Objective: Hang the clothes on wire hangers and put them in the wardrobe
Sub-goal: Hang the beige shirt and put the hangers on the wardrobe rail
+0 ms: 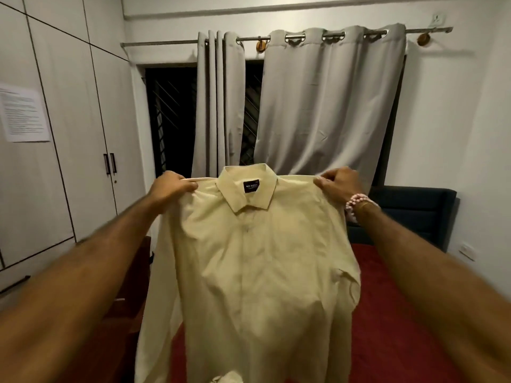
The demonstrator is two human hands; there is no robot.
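Both hands pinch the shirt [249,272] by its shoulders, left hand [172,186] and right hand [338,183] level. It hangs straight down between them, collar up, and no hanger's in sight yet.

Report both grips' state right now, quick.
Left grip: closed, pinching one shoulder of the cream shirt.
Right grip: closed, pinching the other shoulder.

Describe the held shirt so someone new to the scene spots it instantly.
Find the grey curtains. In front of them, the left hand and right hand grip a pale yellow shirt by its shoulders, above the red bed. Only it has a small black label inside its collar.
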